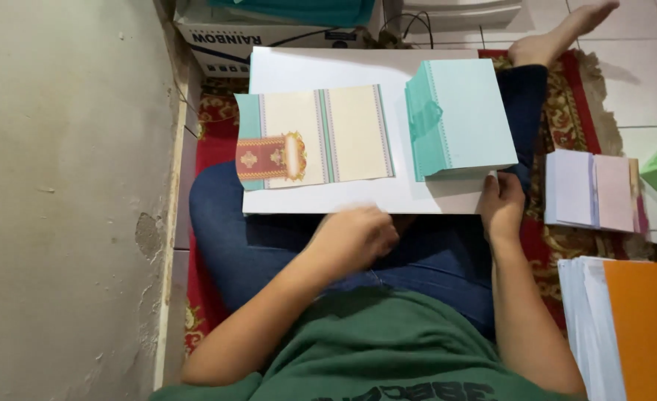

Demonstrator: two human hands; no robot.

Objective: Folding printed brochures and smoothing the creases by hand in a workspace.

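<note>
Red patterned carpet (559, 89) lies under the seated person, whose lap carries a white board (321, 70). At the board's six o'clock edge the left hand (354, 236) is curled, blurred, its grip unclear. At four o'clock the right hand (501, 204) pinches the near corner of a teal card stack (466, 115). An unfolded cream card (321, 135) lies at nine o'clock.
</note>
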